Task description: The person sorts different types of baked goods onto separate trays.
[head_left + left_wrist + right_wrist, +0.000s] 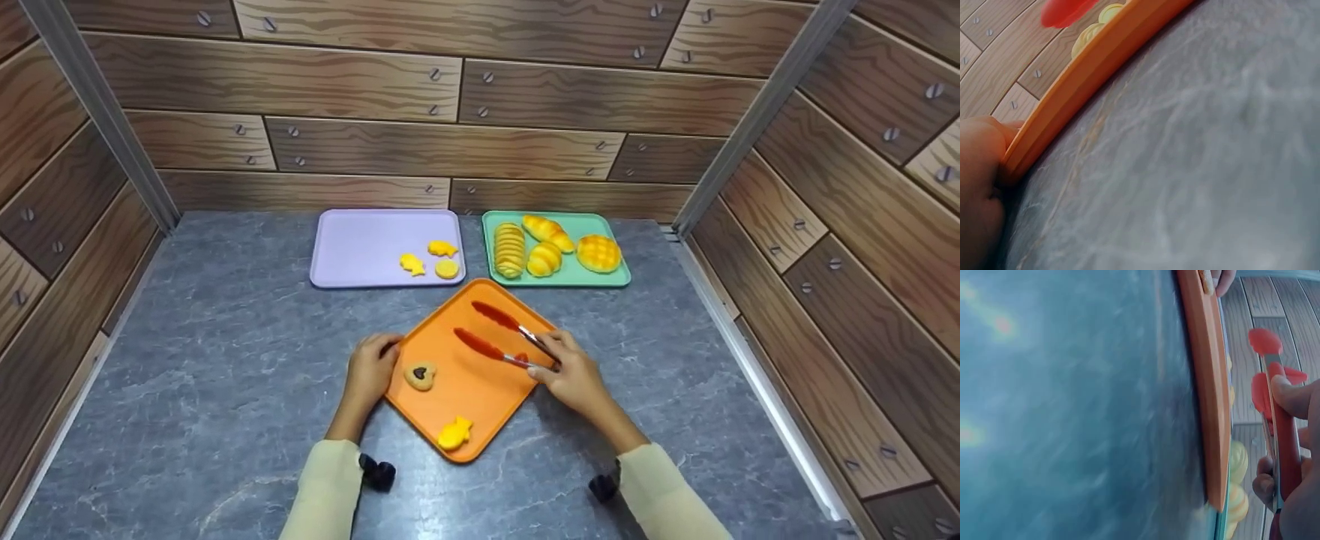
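Note:
An orange tray (480,397) lies turned cornerwise on the table. My left hand (373,369) grips its left corner, with a finger over the rim in the left wrist view. Above the tray's right side, my right hand (574,375) holds red-tipped tongs (480,345), their two tips apart with nothing between them. A heart-shaped cookie (420,376) with a dark centre rests near the tray's left corner. At the near corner is a yellow fish-shaped piece (454,434). A small red shape (522,358) shows by the tongs' handle; I cannot tell what it is.
Behind on the left, a purple tray (360,247) bears two yellow fish shapes (412,264) and a round yellow piece (447,268). Beside it a green tray (592,277) holds several toy breads (598,253). Wood-patterned walls (360,82) enclose the grey table (225,360).

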`<state>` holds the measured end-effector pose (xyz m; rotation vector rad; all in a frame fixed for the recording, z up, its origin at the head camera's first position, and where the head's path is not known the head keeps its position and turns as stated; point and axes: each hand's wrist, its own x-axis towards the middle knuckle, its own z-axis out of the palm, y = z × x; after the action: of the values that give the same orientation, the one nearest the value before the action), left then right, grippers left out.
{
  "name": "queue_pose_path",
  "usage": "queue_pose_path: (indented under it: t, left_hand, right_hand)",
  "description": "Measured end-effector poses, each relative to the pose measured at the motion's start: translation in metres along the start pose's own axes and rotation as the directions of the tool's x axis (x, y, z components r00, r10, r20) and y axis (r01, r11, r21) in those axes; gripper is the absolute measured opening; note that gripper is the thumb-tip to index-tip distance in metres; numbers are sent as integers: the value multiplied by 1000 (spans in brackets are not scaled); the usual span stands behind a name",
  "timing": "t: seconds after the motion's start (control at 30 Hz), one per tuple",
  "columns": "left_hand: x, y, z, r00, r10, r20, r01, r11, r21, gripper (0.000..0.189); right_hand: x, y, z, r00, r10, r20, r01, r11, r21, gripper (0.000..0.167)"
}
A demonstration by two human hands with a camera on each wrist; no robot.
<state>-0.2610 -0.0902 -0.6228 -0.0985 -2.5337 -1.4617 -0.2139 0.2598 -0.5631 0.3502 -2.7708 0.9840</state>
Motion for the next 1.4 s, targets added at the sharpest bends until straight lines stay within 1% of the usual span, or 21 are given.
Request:
queue_pose_path:
  t: [0.27,0.47,0.6,0.77,0.93,1.07,1.2,1.4]
  left_hand:
    - [-2,-2,-5,1000,-21,-4,21,1000,5,19]
    - [-2,-4,-6,1000,-12,-9,12,1000,5,19]
    - [-2,-4,-5,1000,-8,-10,8,1000,4,19]
    - [-2,-3,-3,1000,-3,-8,3,1000,-2,19]
    - [-2,-2,-2,1000,-2,-15,2,1000,-2,19]
    - [-2,0,-1,1000,10,-14,-10,1000,-1,19]
    - [-1,1,0,1000,24,-18,-24,1000,2,18]
    - [0,1,1,999,35,-17,-35,999,3,18]
  right_hand:
    - [-24,12,-12,999,22,25,-23,1000,9,64]
    - [-37,16,-19,997,-5,71,2,999,43,64]
    - [-44,16,-23,994,-15,108,12,999,32,66]
    - [-51,17,-26,989,-29,147,28,1000,9,65]
    - [-53,16,-29,976,-77,204,75,997,19,64]
    - [-54,15,-32,962,-114,246,103,993,56,65]
    - [-55,13,-34,949,-111,295,90,992,84,64]
    - [-56,8,-36,928,-103,357,84,994,68,61]
